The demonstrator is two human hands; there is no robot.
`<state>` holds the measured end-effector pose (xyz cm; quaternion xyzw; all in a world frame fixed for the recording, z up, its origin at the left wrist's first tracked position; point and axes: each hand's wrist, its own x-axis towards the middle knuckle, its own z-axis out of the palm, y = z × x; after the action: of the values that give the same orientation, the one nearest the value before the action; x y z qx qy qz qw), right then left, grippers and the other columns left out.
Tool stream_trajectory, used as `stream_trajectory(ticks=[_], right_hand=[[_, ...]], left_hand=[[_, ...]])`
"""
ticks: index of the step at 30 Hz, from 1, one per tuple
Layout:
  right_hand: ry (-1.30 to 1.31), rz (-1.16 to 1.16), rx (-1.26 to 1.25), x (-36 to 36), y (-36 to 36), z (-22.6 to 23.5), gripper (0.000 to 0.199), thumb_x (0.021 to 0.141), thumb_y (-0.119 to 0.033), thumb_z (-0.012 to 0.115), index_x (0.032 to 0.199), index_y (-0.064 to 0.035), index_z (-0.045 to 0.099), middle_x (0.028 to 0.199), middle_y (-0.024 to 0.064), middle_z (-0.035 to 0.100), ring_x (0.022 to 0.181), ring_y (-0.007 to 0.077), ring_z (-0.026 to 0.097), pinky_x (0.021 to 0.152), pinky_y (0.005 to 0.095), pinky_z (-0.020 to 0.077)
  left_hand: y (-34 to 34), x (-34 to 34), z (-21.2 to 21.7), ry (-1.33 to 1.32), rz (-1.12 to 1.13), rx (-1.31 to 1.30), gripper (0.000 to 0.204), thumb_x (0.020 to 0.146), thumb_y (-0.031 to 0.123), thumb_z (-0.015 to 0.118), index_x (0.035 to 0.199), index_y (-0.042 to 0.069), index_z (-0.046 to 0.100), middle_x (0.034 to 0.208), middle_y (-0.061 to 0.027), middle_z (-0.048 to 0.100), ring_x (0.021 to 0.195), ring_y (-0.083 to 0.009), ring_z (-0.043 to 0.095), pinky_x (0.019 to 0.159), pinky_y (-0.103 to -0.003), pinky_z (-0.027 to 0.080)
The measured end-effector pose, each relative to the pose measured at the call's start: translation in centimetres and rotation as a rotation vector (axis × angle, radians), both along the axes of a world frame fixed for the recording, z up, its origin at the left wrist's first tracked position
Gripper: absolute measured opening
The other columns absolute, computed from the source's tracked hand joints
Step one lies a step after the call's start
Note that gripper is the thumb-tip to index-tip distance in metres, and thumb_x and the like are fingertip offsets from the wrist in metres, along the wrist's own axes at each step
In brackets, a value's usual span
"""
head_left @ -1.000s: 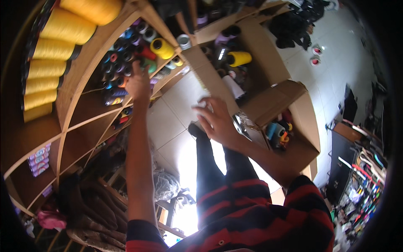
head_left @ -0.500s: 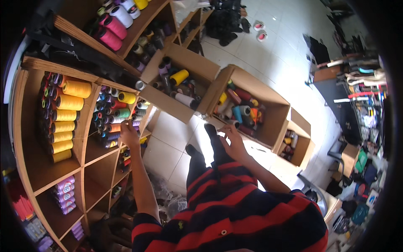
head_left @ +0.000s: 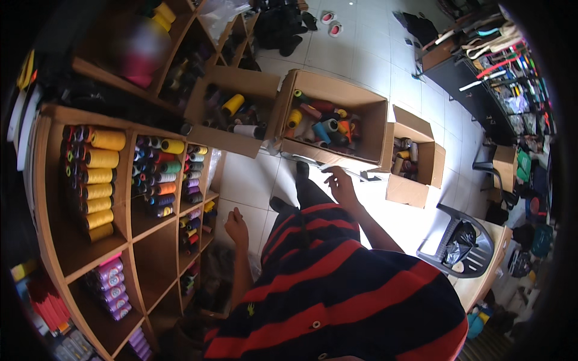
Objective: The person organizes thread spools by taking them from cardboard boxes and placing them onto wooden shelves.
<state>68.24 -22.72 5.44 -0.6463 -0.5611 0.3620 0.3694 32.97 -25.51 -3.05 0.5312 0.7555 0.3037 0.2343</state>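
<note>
My left hand hangs over the floor just right of the wooden shelf unit. Its fingers are curled in, and nothing shows in them. My right hand is below the large cardboard box, with its fingers loosely bent and apart, holding nothing I can see. That box has mixed thread spools in it, among them a blue spool. Nearest my left hand, the shelf cubbies hold stacked thread cones, including a green cone and an orange cone. Yellow cones fill the cubby farther left.
A smaller box of spools adjoins the large box on the left; another box stands to its right. Purple-wrapped packs sit in a lower cubby. A dark plastic chair is at the right. Shoes lie on the tiled floor.
My left hand has come away from the shelf cones, moving right and down. My right hand has shifted slightly. The view has turned, so shelves and boxes sit differently in it.
</note>
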Motion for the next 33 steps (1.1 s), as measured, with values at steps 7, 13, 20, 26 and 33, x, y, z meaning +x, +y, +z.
stream_trajectory(ticks=[7,13,20,26,33], right_hand=[[-0.145,-0.108,-0.072,7.3,11.5,-4.9,0.015,0.089,-0.009,0.055,0.101,-0.0023,0.063,0.091,0.0155,0.067,0.082,0.0242,0.067,0.072,0.0336,0.0525],[-0.564,0.059,-0.078,11.0,20.7,-17.7,0.032,0.078,-0.022,0.067,0.105,-0.0058,0.062,0.104,0.0168,0.058,0.102,0.0313,0.057,0.083,0.0428,0.0481],[-0.948,0.270,-0.244,9.6,27.3,-25.3,0.053,0.071,-0.037,0.071,0.121,-0.0229,0.058,0.128,0.0215,0.046,0.120,0.0451,0.041,0.091,0.0668,0.0323],[-1.028,0.300,-0.305,10.5,28.2,-27.4,0.056,0.062,-0.049,0.073,0.112,-0.0255,0.063,0.126,0.0242,0.044,0.108,0.0452,0.048,0.084,0.0675,0.0354],[-0.671,0.531,-0.725,12.9,30.8,-21.8,0.088,0.061,-0.062,0.071,0.140,-0.0340,0.043,0.143,0.0278,0.032,0.125,0.0493,0.039,0.102,0.0598,0.0312]], left_hand=[[6.5,5.6,1.4,-0.120,-0.243,-0.137,0.017,0.095,0.014,0.050,0.097,0.001,0.061,0.069,-0.0156,0.062,0.063,-0.0321,0.061,0.057,-0.040,0.047],[16.3,16.4,3.3,0.012,-0.470,0.309,0.009,0.086,0.001,0.058,0.094,0.002,0.061,0.089,-0.0149,0.062,0.080,-0.0317,0.059,0.070,-0.041,0.046],[22.7,25.7,0.8,0.027,-0.785,0.048,0.020,0.084,0.009,0.063,0.102,0.003,0.060,0.101,-0.0140,0.057,0.097,-0.0354,0.054,0.080,-0.045,0.046],[28.1,30.0,-2.8,0.410,-0.865,-0.616,0.042,0.081,0.031,0.067,0.115,0.007,0.060,0.123,-0.0171,0.049,0.112,-0.0378,0.051,0.092,-0.048,0.046],[31.4,31.2,-10.1,0.123,-0.949,-0.991,0.058,0.073,0.049,0.071,0.113,0.008,0.064,0.121,-0.0184,0.057,0.110,-0.0319,0.058,0.092,-0.041,0.046]])
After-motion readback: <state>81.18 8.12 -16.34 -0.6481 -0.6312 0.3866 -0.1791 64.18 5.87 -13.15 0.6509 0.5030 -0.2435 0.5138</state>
